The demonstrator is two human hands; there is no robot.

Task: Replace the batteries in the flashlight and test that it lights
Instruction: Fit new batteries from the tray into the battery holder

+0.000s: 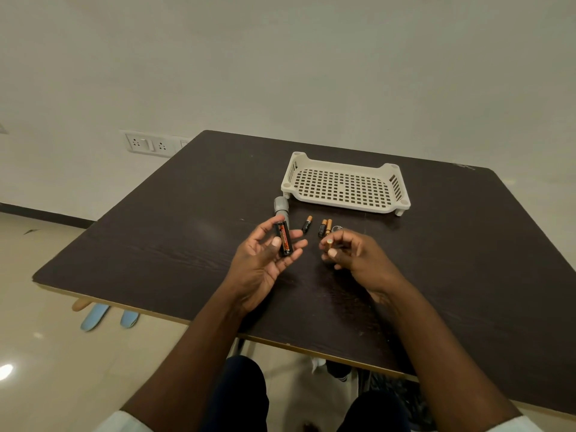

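My left hand [265, 260] holds a black battery holder [283, 239] upright, with a red-orange battery seated in it. My right hand [358, 257] pinches a small copper-topped battery [329, 242] between thumb and fingers, a short way right of the holder. The grey flashlight body [281, 208] lies on the dark table [156, 244] just behind my left hand. One loose battery [307, 224] lies beyond the hands, and a pair of batteries [325, 228] lies side by side to its right. A small metal piece [337, 228] is partly hidden behind my right fingers.
A cream perforated plastic tray [344, 185] stands empty at the back of the table. Wall sockets [149, 145] sit on the white wall to the left. Blue slippers [106, 316] lie on the floor beyond the table's left edge.
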